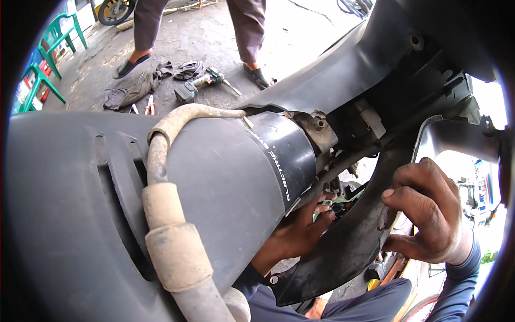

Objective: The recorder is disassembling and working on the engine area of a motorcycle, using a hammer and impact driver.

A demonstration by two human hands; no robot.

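My left hand (298, 236) reaches into the gap between the grey-black vehicle body (214, 166) and a curved black plastic panel (343, 252). Its thumb and fingers close near small wiring with a green part (322, 206); what lies in them is too hidden to name. At the panel's right edge, my right hand (429, 212) has its fingers curled in front and its thumb against the edge, gripping the panel. A dirty beige hose (179, 260) with a thick sleeve runs over the body. Beyond the gap sits a metal bracket with a bolt (318, 124).
A long black cover (332, 75) rises to the upper right. On the ground lie a cordless power tool (206, 83), dark cloths (131, 91) and pliers (151, 105). Another person's legs (249, 32) stand behind them. Green plastic chairs (59, 35) are at the far left.
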